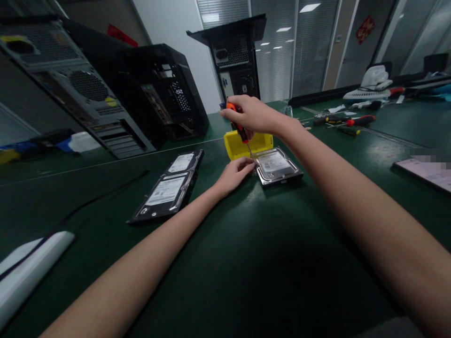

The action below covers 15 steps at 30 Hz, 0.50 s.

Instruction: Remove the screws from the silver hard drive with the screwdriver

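Note:
An orange-and-black screwdriver (240,129) is in the grip of my right hand (252,112), its shaft slanting down. The tip meets the left edge of a silver hard drive (276,164) lying label up on the green table (268,225). My left hand (237,174) rests on the table with bent fingers closed against that same left edge, steadying the drive near the tip. Close behind the drive is an open yellow case (234,144), partly hidden by my right hand. Two more hard drives (165,190) lie end to end at the left.
Computer cases (95,94) stand at the back left, and another tower (236,61) at the back middle. Pliers and other hand tools (355,121) lie at the right rear, near a white device (373,84). A phone-like slab (426,171) lies at right. A black cable (102,202) crosses the left side.

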Motion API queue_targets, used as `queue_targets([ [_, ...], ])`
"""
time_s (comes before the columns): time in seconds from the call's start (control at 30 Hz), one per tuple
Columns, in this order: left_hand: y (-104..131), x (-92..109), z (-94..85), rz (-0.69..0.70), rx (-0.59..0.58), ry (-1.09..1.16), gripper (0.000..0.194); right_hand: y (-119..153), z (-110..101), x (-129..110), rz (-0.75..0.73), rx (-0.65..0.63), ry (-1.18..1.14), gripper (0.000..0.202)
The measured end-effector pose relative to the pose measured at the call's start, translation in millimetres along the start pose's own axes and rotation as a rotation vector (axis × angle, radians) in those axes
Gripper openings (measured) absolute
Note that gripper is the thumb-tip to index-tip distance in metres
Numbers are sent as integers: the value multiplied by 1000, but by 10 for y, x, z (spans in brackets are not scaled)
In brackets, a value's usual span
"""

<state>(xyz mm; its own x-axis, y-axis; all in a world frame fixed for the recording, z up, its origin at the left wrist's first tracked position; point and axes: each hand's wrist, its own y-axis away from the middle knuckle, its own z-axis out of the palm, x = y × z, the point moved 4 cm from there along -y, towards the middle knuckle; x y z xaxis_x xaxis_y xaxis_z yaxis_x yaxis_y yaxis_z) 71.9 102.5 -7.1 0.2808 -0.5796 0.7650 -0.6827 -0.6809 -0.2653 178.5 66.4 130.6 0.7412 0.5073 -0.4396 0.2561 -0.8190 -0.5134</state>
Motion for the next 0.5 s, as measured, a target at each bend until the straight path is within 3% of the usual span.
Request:
queue_targets([
  [0.5, 25, 81, -2, -10, 2, -23, 28, 13, 18, 2, 43, -20, -47, 26],
])
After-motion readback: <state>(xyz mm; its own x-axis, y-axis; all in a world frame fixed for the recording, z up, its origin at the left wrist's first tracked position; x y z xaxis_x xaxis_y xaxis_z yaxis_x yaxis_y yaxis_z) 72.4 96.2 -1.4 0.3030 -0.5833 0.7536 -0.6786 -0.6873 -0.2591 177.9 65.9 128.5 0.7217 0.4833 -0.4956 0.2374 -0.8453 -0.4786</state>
